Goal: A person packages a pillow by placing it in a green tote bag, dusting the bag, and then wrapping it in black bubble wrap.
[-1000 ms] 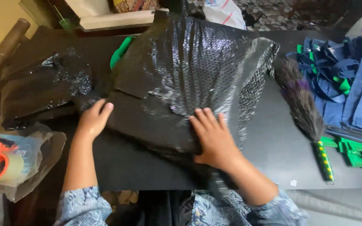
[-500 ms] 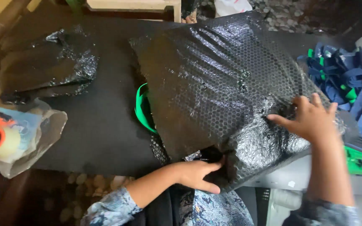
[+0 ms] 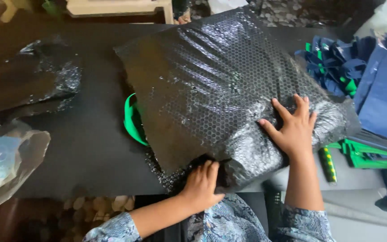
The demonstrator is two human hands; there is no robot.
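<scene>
I'm looking down on one big black bubble-wrap parcel [image 3: 211, 89], and it's the landmark here: it lies tilted across the middle of the dark worktop [image 3: 90, 148], its near corner hanging over the worktop's front edge. What's wrapped inside I can't tell; the film is opaque. Poking out from under the parcel's left edge, one bright green plastic piece [image 3: 133, 121].

Well off to the parcel's left, one clear plastic bag [image 3: 12, 161] sits with something orange and pale blue inside, too blurred to name. Behind that bag, one crumpled black film bundle [image 3: 27, 80].

Now the hands, two of them. My left hand [image 3: 202, 181] comes up from below, forearm angled in from the left, fingers curled over the parcel's near corner: a narrow grip pinching the bubble film. My right hand [image 3: 294, 127] lies flat on the parcel's right end, fingers spread wide and pointing away, palm pressing down, grasping nothing.

To the parcel's right, a heap of navy fabric with green trim [image 3: 337, 62] and a larger blue fabric piece [image 3: 384, 89]. Just below the right hand, one green-and-yellow striped handle [image 3: 328, 163] and a green plastic frame [image 3: 363, 154] beside it.
</scene>
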